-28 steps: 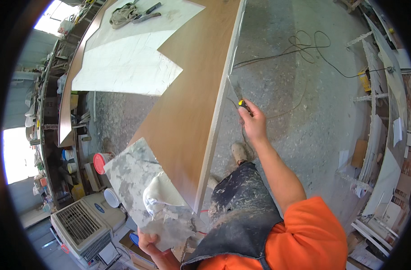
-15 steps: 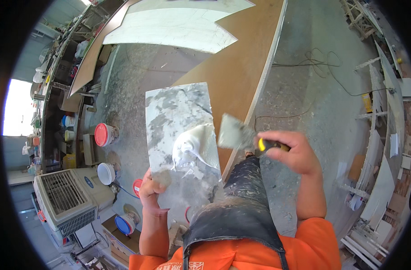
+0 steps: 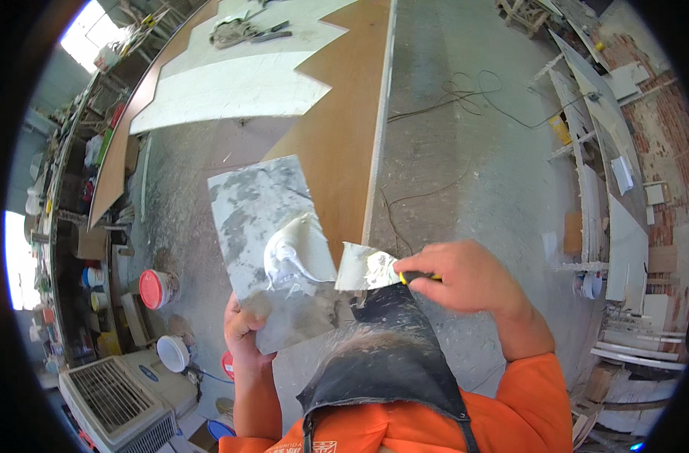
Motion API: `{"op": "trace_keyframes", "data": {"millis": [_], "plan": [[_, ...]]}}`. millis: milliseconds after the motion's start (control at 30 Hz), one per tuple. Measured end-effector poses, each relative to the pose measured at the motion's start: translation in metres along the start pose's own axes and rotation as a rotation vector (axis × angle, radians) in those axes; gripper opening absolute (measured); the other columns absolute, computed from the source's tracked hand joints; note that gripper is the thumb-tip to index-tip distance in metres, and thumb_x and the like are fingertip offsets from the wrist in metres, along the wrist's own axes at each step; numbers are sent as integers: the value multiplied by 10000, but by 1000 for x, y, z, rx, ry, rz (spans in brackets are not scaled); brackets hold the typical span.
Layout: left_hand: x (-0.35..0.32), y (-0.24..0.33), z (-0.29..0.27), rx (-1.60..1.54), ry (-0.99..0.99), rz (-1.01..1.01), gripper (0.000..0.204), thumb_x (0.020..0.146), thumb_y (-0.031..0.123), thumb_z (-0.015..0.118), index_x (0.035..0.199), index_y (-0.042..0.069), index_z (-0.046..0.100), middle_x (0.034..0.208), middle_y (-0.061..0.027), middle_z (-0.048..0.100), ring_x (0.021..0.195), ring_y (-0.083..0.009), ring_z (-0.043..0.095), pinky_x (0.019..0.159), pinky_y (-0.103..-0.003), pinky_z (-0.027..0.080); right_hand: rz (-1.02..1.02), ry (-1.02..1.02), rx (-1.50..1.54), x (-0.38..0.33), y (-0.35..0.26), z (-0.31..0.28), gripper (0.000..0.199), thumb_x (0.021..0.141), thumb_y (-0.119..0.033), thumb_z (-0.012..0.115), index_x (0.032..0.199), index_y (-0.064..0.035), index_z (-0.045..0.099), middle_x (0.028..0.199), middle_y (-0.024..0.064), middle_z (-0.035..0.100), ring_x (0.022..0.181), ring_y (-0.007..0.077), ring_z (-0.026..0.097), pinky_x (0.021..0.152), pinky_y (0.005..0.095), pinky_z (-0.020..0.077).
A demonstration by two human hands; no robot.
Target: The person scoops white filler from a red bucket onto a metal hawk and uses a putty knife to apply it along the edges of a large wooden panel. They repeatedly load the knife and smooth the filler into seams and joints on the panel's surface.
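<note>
My left hand (image 3: 246, 326) grips the lower left edge of a flat rectangular board (image 3: 246, 204), smeared grey and white. A thick mound of white putty (image 3: 290, 253) sits on the board's right half. In my right hand (image 3: 465, 275) is a putty knife (image 3: 363, 268) with a black and yellow handle. White paste coats part of its wide blade, which is beside the board's right edge, level with the mound. The fingers of my right hand wrap round the handle.
Ahead lies a large brown panel (image 3: 344, 158) with a zigzag edge, beside a white sheet (image 3: 231, 87). Tools (image 3: 272, 34) rest at the far end. Buckets (image 3: 154, 289) and an air cooler (image 3: 118, 396) stand left. A cable (image 3: 465, 94) trails across the floor to the right.
The view has shifted to the right and upward. The putty knife has turned over, now showing paste on its blade, and is lower beside the board. My left hand keeps its hold.
</note>
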State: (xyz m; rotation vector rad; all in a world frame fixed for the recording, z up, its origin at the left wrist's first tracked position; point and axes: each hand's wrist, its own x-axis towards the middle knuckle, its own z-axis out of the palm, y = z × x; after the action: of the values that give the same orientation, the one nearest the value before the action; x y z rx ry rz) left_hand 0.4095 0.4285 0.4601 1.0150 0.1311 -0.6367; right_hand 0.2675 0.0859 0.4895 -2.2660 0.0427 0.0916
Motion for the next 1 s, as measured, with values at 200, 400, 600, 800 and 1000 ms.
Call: {"op": "trace_keyframes", "data": {"millis": [200,400,600,800,1000], "plan": [[-5,-1,-9,186,174,196,505,681,20,556,1177,-66,590,984,-103,623,844,-194,600,804,-317,502,456,278,917,42,132,17,397,937,-175,663,1308,-33,639,928,83,716,675,127,635,566,271,488],[-27,1,-21,198,307,136,588,694,56,558,1276,-21,571,1059,-115,648,1015,-304,632,966,-463,517,334,518,1415,113,206,72,356,988,-177,634,1299,-5,616,992,93,715,688,129,633,550,266,477],[-32,0,-1,134,340,51,641,660,74,582,1292,-36,561,1146,-157,663,1051,-334,643,962,-462,524,380,588,1348,153,220,85,331,985,-193,648,1278,-42,631,983,62,712,706,122,633,572,253,473],[-30,-2,18,130,415,48,699,611,87,574,1293,-68,549,1117,-174,668,997,-329,664,912,-436,545,420,645,1160,165,223,96,385,955,-201,661,1300,-33,645,954,32,702,690,93,604,575,242,472],[-34,-3,5,153,437,54,693,609,75,559,1286,-69,555,1100,-175,673,968,-330,666,890,-438,553,496,648,947,129,206,115,418,926,-191,677,1297,1,662,901,35,698,650,94,597,586,263,488]]}}
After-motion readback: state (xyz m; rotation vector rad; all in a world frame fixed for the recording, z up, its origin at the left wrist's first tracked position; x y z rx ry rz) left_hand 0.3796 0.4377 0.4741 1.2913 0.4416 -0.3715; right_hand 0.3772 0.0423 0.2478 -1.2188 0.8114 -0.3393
